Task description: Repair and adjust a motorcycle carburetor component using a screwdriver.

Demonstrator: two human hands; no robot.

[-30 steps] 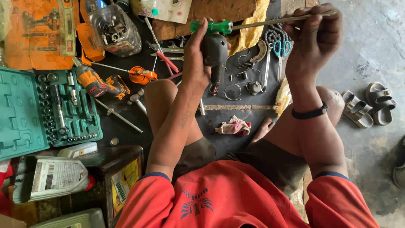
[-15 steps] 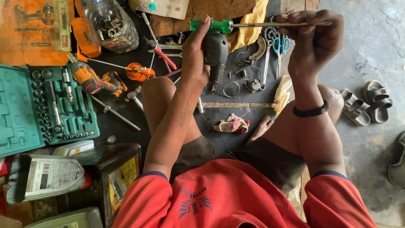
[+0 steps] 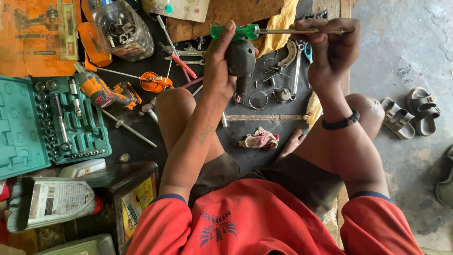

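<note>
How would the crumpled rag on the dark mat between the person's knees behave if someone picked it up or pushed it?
The rag lies bunched in soft folds, so it would probably hang limp when lifted. It looks like thin cloth, so it is likely light for its size. Pushed across the mat, it would probably drag and bunch up, not roll, since it has no firm round shape.

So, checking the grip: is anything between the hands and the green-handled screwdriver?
Nothing visible: the left hand holds the screwdriver by its green handle, and the right hand pinches its shaft directly.
</note>
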